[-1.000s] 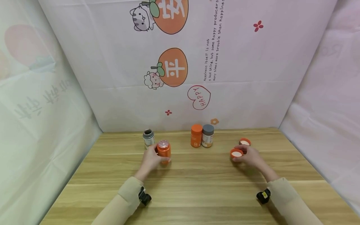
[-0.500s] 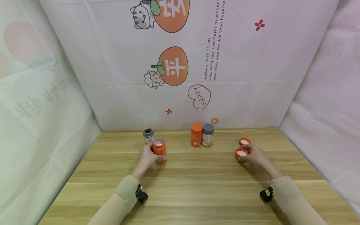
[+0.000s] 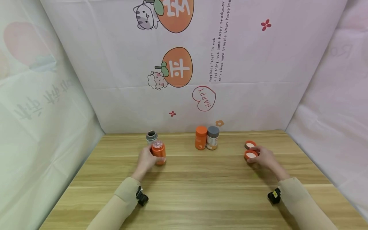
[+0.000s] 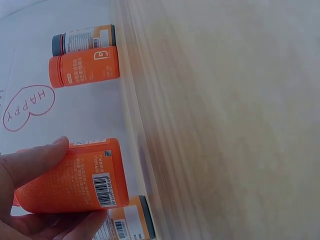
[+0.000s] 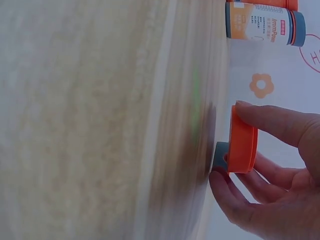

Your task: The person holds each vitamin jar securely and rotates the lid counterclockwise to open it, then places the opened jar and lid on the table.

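Note:
My left hand (image 3: 146, 159) grips an uncapped orange pill bottle (image 3: 159, 155), thumb on one side and fingers on the other. Silvery foil covers the bottle's mouth, and its barcode faces the left wrist camera. Just behind it stands an uncapped grey-necked bottle (image 3: 151, 138), its lower part hidden. At the right, my right hand (image 3: 267, 158) pinches an orange cap (image 5: 242, 140) between thumb and fingers, white inside turned up. A second cap (image 3: 250, 145), grey outside with an orange rim, lies right behind it. Whether the held bottle and held cap touch the table cannot be told.
A capped orange bottle (image 3: 200, 138) and a capped bottle with a grey lid (image 3: 212, 138) stand side by side near the back. Behind them a printed white cloth (image 3: 244, 95) rises from the wooden table's (image 3: 201, 188) far edge. Cloth also hangs at both sides.
My left hand has carried the orange bottle leftward, close in front of the grey-necked bottle. My right hand has moved the orange cap rightward, close to the grey cap.

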`<action>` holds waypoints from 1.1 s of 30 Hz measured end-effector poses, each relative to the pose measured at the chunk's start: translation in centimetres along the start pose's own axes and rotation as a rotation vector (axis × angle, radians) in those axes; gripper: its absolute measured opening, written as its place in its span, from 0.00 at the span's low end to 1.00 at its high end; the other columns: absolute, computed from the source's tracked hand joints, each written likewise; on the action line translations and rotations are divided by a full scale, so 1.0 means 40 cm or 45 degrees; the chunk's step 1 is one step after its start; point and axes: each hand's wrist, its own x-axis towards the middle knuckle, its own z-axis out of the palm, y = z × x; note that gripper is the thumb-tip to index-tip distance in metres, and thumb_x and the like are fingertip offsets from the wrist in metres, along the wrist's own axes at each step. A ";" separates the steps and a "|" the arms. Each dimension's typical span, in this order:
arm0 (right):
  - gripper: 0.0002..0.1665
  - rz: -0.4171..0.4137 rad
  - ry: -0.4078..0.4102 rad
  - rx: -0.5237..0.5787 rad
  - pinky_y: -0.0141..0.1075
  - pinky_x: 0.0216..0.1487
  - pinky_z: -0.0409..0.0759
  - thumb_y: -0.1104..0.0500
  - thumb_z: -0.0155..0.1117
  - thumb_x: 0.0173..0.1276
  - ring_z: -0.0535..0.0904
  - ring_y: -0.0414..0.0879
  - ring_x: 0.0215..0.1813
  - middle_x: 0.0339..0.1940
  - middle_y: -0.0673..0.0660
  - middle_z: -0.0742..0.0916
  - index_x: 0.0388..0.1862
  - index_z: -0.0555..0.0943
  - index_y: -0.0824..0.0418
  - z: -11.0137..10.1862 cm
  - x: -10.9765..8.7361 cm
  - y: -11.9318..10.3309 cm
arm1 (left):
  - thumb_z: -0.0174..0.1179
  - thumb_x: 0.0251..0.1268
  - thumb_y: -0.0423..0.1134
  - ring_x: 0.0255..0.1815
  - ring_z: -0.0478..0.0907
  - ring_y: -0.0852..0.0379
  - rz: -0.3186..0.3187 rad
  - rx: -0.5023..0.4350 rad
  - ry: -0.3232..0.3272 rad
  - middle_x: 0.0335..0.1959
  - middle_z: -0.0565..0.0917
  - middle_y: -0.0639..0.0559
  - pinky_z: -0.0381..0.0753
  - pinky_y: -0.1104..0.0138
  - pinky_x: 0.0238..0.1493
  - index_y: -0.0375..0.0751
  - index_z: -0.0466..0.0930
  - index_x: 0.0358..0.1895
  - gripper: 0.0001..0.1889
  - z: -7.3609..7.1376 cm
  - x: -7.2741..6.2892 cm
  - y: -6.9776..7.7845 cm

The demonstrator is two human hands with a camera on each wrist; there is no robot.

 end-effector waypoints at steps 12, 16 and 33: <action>0.39 0.045 -0.004 -0.016 0.55 0.51 0.73 0.55 0.75 0.51 0.74 0.68 0.54 0.56 0.78 0.75 0.56 0.71 0.75 -0.003 0.005 0.023 | 0.76 0.36 0.31 0.46 0.81 0.46 -0.054 0.030 0.006 0.45 0.84 0.40 0.77 0.53 0.52 0.35 0.78 0.49 0.30 -0.021 0.009 -0.013; 0.39 0.061 -0.003 -0.015 0.55 0.51 0.73 0.56 0.75 0.51 0.73 0.68 0.54 0.55 0.78 0.75 0.56 0.71 0.75 -0.001 0.011 0.030 | 0.76 0.37 0.31 0.46 0.80 0.45 -0.071 0.036 0.007 0.45 0.83 0.39 0.77 0.52 0.52 0.33 0.77 0.50 0.29 -0.028 0.011 -0.013; 0.36 0.098 0.014 -0.062 0.53 0.48 0.74 0.56 0.74 0.51 0.75 0.66 0.49 0.51 0.76 0.78 0.53 0.72 0.76 -0.007 0.024 0.015 | 0.75 0.37 0.32 0.48 0.79 0.44 -0.157 0.044 0.013 0.47 0.82 0.37 0.75 0.52 0.55 0.32 0.76 0.52 0.32 -0.051 0.026 -0.038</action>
